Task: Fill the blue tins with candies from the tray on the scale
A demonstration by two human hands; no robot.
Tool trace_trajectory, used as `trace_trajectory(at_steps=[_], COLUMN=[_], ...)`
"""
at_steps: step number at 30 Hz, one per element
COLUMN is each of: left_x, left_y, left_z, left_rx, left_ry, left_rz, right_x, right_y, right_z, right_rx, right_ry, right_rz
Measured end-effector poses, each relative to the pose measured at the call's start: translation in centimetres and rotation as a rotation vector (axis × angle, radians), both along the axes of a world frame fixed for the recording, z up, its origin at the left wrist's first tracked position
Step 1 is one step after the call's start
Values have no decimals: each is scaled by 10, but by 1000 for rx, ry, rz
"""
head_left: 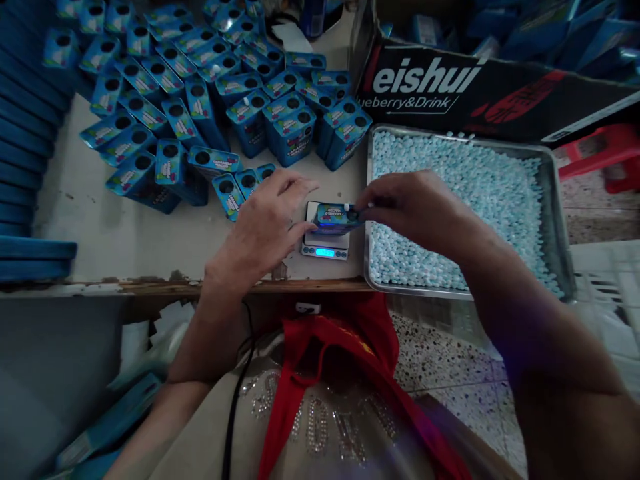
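A blue candy box (331, 215) lies on a small digital scale (325, 253) with a lit blue display. One pale candy sits on top of the box beside its round hole. My left hand (267, 223) is open to the left of the scale, fingers apart, its thumb tip by the box's near left corner. Over the hole end of the box, my right hand (415, 203) is pinched closed; what its fingertips hold is too small and dark to make out. Under my right hand, a metal tray (371, 267) carries a heap of pale blue candies (450, 180).
Many blue boxes (295, 133) with round holes stand at the back left. Stacked blue packs (30, 133) line the left edge. A black carton (480, 93) holding blue packs stands behind the tray. The table's worn wooden edge (300, 286) runs in front of me.
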State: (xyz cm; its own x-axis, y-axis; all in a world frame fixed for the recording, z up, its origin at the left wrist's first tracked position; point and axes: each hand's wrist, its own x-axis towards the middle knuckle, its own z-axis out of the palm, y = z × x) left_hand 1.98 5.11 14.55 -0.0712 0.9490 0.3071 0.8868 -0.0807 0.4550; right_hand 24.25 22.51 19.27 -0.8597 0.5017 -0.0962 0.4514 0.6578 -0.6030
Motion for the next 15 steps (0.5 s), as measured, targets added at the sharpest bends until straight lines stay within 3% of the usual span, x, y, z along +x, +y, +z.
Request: trace_trajectory(at_steps=[4,8,11,15], left_x=[0,6,13,19], left_y=[-1,7,20,36], left_z=[-1,-1,-3,-10], left_rx=[5,3,9,27], left_ry=[2,9,19,26], left_rz=[4,0,7,35], right_x=[29,68,90,106], right_y=[11,18,18,15], right_z=[-6,-24,-40,-56], right_rx=[-307,-552,-738,-874], right_ry=[120,281,306,274], right_rz=[-327,-630,-704,-656])
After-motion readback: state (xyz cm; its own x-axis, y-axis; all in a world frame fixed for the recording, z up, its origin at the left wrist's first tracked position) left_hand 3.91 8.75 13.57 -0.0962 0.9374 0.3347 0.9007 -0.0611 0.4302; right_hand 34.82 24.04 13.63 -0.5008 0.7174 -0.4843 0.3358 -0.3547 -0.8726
